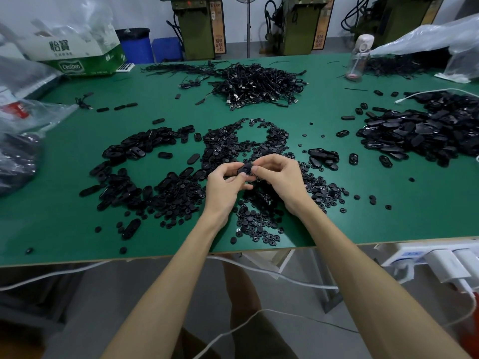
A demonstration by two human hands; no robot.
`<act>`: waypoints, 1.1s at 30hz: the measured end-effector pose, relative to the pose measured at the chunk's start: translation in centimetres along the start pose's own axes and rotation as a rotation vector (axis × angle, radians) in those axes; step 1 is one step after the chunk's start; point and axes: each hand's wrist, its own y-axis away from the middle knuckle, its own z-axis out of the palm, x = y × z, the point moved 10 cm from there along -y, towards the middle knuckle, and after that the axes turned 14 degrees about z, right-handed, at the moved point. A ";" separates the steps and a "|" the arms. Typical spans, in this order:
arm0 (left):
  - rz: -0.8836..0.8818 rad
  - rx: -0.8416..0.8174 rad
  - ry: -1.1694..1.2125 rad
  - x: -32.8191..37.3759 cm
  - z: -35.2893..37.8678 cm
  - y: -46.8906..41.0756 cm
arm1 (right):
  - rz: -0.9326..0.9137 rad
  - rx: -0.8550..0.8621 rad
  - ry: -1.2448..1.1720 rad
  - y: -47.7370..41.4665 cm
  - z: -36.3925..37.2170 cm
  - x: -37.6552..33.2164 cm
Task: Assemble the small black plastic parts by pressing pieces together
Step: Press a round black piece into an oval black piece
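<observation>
Nearest the person, a white cable (259,274) is hanging below the front edge of the green table (388,224), and a white power strip (414,255) with chargers plugged in is sitting at the right edge. On the table, a spread of small round black pieces (259,224) is lying directly under and around both forearms, crowding the working spot. To the left, a heap of black oval shells (134,149) is lying beside it; a larger heap of oval shells (420,130) is sitting well apart on the right. Farther back, a tangled pile of black cables (259,86) is occupying the centre, with a clear water bottle (359,58) standing to its right and a green-and-white cardboard box (77,55) at the far left corner. Clear plastic bags (20,141) are lying along the left side. Behind the table, a blue bin (137,45) and green machines (199,27) are standing against the wall. The left hand (225,187) and right hand (280,177) are meeting above the round pieces, fingers curled, both pinching one black oval part (245,170). The part is sitting between the two sets of fingertips, held clear of the table, the left hand holding its near-left end and the right hand's thumb pressing at its right end.
</observation>
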 end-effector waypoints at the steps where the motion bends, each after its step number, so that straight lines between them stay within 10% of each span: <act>1: -0.001 -0.002 0.000 0.0 0.0 0.0 | 0.000 0.001 0.007 0.0 0.0 0.0; 33: 0.004 -0.043 -0.028 0.4 0.4 0.2 | -0.027 0.023 0.172 0.1 0.4 -0.1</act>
